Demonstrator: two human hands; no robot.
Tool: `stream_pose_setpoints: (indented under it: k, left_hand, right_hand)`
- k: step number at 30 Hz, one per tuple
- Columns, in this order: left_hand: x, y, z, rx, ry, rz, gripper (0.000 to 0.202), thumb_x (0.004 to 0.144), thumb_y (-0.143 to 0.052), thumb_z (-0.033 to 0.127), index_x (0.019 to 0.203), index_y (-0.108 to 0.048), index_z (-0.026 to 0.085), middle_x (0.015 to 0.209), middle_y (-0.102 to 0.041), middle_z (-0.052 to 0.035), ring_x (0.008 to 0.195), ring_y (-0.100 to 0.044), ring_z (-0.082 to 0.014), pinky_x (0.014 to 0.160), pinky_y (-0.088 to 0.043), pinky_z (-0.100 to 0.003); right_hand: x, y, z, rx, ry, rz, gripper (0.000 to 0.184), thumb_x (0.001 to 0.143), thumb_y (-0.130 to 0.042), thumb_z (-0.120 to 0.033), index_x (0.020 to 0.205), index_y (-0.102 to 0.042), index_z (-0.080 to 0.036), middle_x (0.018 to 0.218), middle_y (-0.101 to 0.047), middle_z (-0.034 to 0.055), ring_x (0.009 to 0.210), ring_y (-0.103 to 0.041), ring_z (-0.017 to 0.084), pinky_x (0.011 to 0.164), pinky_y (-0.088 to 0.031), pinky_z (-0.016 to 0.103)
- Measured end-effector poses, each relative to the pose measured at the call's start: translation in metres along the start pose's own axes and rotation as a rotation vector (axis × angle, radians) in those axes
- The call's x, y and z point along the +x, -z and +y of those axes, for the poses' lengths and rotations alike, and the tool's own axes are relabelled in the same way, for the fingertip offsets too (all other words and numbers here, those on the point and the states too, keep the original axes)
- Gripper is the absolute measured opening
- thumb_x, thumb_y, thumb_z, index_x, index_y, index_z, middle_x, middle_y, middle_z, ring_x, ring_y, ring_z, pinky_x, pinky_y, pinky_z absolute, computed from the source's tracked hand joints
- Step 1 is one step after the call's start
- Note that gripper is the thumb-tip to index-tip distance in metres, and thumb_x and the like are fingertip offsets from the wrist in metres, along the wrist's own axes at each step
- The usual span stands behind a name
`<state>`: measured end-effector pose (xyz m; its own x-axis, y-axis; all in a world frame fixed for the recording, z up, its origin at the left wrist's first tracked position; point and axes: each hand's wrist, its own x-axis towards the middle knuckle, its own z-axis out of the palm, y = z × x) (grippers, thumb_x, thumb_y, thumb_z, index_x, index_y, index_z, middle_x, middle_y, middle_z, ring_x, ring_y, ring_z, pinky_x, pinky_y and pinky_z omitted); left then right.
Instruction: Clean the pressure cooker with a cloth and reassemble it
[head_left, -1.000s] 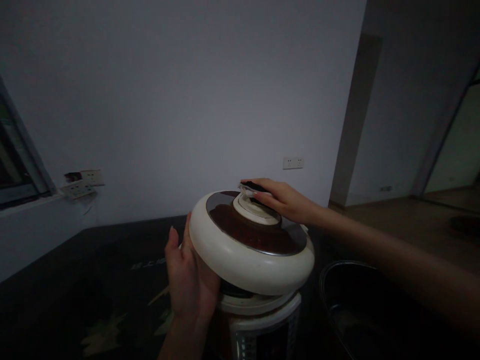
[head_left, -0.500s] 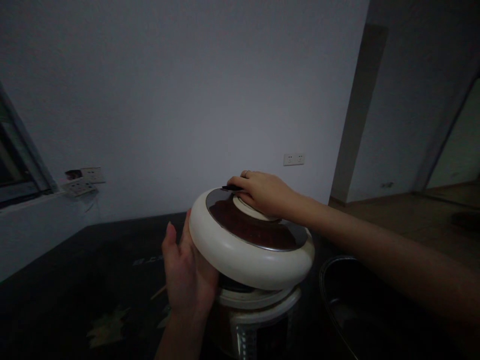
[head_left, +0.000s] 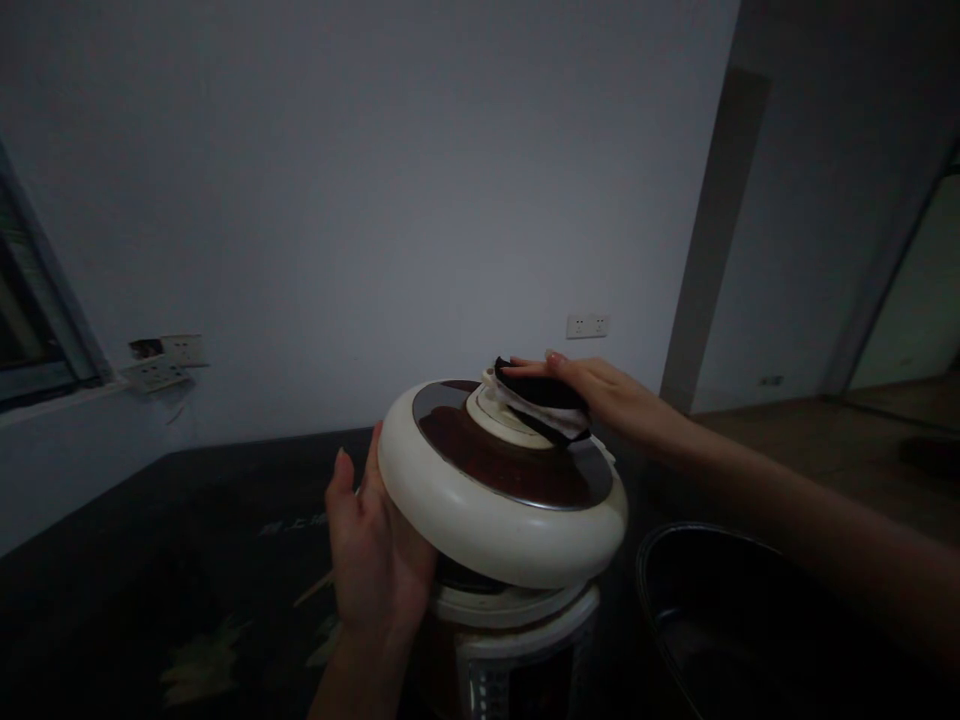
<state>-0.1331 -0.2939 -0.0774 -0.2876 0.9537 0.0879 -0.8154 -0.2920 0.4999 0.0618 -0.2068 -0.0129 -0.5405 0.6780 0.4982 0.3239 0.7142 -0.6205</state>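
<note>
A white electric cooker (head_left: 517, 625) stands before me, its round lid (head_left: 499, 545) raised and tilted above the body. The lid has a reddish-brown top panel and a white raised knob (head_left: 491, 410) in the middle. My left hand (head_left: 382, 545) props the lid at its left edge, palm against the rim, thumb up and fingers partly hidden behind it. On the right side of the knob, my right hand (head_left: 589, 385) presses a folded black cloth (head_left: 547, 400) with a whitish layer along its edge.
A dark pot or basin (head_left: 675, 530) sits to the right of the cooker on the black table (head_left: 247, 480). Sockets (head_left: 587, 326) are on the wall behind, and more hang loose at the left (head_left: 161, 370). A window is at the far left.
My right hand has moved right and turned across the lid's knob, so the black cloth now shows more fully. My left hand and the tilted lid stay nearly in place.
</note>
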Motion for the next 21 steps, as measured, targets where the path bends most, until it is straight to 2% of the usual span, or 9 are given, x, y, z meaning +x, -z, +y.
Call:
stream_pose_setpoints:
  k: [2,5,9,15,19,21]
  left_hand:
    - [0.001,0.000,0.000,0.006,-0.005,0.004,0.058,0.097,-0.037,0.051,0.144,-0.046,0.018,0.117,-0.071,-0.0098,0.124,-0.058,-0.0290,0.108,-0.042,-0.041]
    - [0.002,0.001,-0.001,0.006,-0.018,-0.007,0.060,0.096,-0.039,0.053,0.144,-0.046,0.018,0.117,-0.071,-0.0103,0.124,-0.058,-0.0297,0.108,-0.042,-0.042]
    - [0.002,0.002,-0.001,-0.003,-0.016,-0.029,0.057,0.096,-0.040,0.050,0.144,-0.047,0.019,0.117,-0.071,-0.0098,0.125,-0.057,-0.0293,0.108,-0.042,-0.042]
    - [0.002,0.000,-0.001,0.003,-0.019,-0.036,0.057,0.096,-0.039,0.050,0.143,-0.047,0.019,0.117,-0.071,-0.0097,0.125,-0.057,-0.0292,0.108,-0.042,-0.042]
    - [0.002,-0.002,0.000,0.000,-0.013,-0.023,0.056,0.097,-0.037,0.050,0.143,-0.048,0.019,0.116,-0.071,-0.0098,0.125,-0.058,-0.0291,0.109,-0.041,-0.043]
    - [0.002,-0.003,0.000,-0.005,-0.005,-0.001,0.057,0.097,-0.037,0.050,0.142,-0.048,0.018,0.116,-0.071,-0.0099,0.124,-0.058,-0.0289,0.109,-0.041,-0.043]
  right_hand:
    - [0.011,0.000,0.003,-0.032,0.024,-0.041,0.035,0.099,-0.044,-0.036,0.121,-0.069,-0.025,0.133,-0.064,0.0054,0.128,-0.055,0.024,0.114,-0.035,0.049]
    - [0.024,-0.007,0.009,-0.159,0.108,-0.070,0.040,0.095,-0.050,-0.030,0.133,-0.060,-0.019,0.139,-0.060,0.0088,0.128,-0.055,0.024,0.111,-0.039,0.045]
    - [0.032,-0.020,0.004,-0.412,0.171,-0.052,0.041,0.099,-0.044,-0.029,0.136,-0.056,-0.015,0.136,-0.060,0.0141,0.126,-0.055,0.025,0.108,-0.041,0.045]
    - [0.042,-0.029,-0.016,-0.743,0.143,-0.135,0.046,0.102,-0.039,-0.028,0.141,-0.049,-0.007,0.126,-0.060,0.0217,0.115,-0.059,0.031,0.100,-0.045,0.046]
    - [0.058,-0.031,-0.021,-0.765,0.164,-0.243,0.042,0.102,-0.037,-0.026,0.138,-0.052,-0.009,0.124,-0.062,0.0195,0.113,-0.060,0.028,0.099,-0.045,0.042]
    - [0.063,-0.031,-0.020,-0.732,0.155,-0.248,0.040,0.102,-0.038,-0.026,0.135,-0.055,-0.012,0.123,-0.063,0.0177,0.113,-0.060,0.027,0.099,-0.045,0.040]
